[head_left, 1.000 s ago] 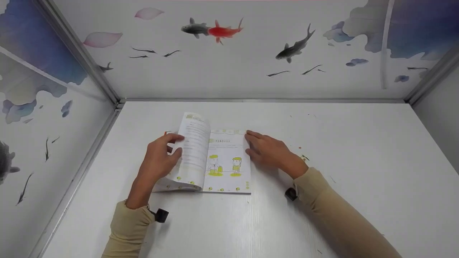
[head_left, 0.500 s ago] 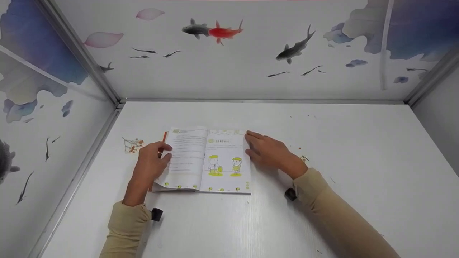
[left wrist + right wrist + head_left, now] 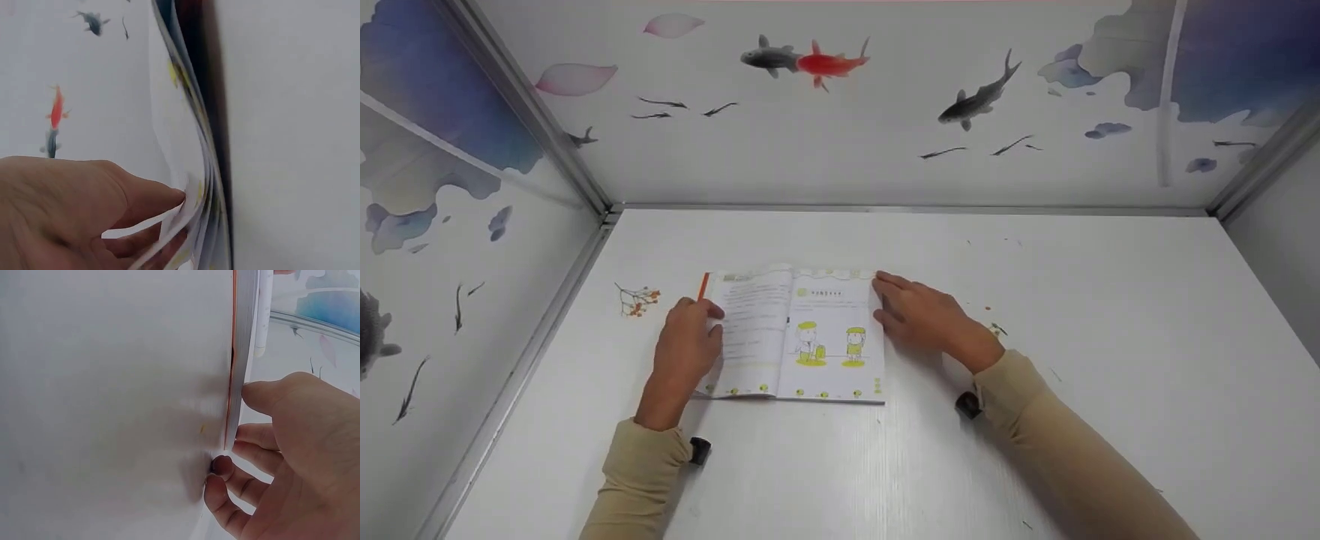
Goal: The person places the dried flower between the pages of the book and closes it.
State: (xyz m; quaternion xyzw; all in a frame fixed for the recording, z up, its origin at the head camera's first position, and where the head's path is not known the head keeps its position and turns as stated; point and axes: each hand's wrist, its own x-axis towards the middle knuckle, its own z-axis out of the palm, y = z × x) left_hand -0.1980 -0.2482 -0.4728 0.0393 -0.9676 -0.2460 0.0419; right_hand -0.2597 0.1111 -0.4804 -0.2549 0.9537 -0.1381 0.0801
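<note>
An open book (image 3: 829,307) lies on the table; its right page carries two cartoon figures in yellow and white. At the book's left edge my left hand (image 3: 682,352) pinches page edges, and in the left wrist view some loose pages (image 3: 177,129) pass between its thumb and fingers. Along the right edge rests my right hand (image 3: 922,315), fingers extended. The right wrist view shows its thumb touching the thick page block (image 3: 243,343), with the other fingers loosely bent near the book's corner and the tabletop.
A sprig with orange berries (image 3: 637,300) is on the table left of the book. Small bits of debris (image 3: 997,330) lie near the right wrist. Walls printed with fish (image 3: 829,64) border the table at the back and left.
The lifted left page has come down to the left and now lies nearly flat. My left hand moved left with it, uncovering the berry sprig, then shifted slightly right. The right hand stayed put.
</note>
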